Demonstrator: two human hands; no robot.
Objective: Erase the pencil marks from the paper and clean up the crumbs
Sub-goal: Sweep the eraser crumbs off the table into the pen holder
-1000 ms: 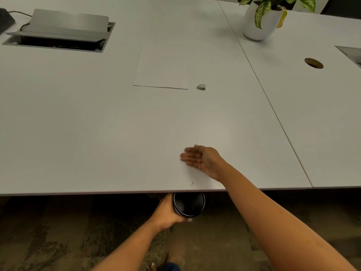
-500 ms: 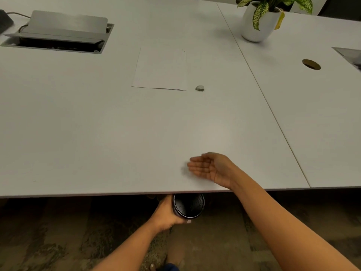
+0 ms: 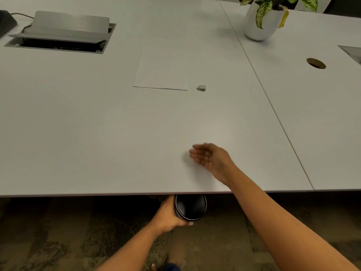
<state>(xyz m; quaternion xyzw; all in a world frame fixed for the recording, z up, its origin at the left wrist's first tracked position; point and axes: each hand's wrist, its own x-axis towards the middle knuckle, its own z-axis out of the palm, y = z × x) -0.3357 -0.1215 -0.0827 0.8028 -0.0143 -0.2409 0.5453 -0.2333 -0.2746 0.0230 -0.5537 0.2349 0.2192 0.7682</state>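
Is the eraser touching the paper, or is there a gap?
Apart. The head view shows the eraser lying on the table to the right of the paper, with a clear strip of bare tabletop between them.

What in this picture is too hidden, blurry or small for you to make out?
All from the head view:
- Right hand: motion-blurred fingers; any crumbs under it are too small to see.
- Black container: its far part is hidden under the table edge; the left hand covers its side.
- Paper: any leftover pencil marks are too faint.
- Potted plant: leaves cut off by the top edge.
- Floor box: dark inside.
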